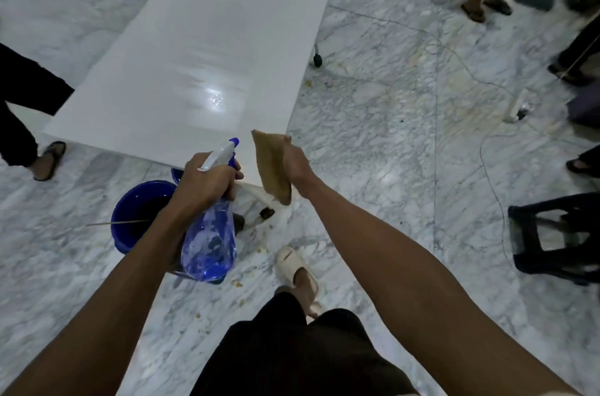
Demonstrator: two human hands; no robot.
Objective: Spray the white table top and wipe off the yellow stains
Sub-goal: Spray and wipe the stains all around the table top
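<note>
The long white table top (207,38) stretches away from me, with a wet shiny patch near its close end. I see no yellow stain on it. My left hand (207,183) grips the neck of a clear blue spray bottle (211,240) with a white and blue trigger head, held just short of the table's near corner, nozzle pointing toward the table. My right hand (297,165) holds a brownish-yellow cloth (271,168), hanging in the air beside the table's near right corner.
A blue bucket (136,214) with a stick in it stands on the marble floor under my left arm. A dark stool (558,236) is at the right. A cable and power strip (516,106) lie on the floor. Several people's legs stand around the table.
</note>
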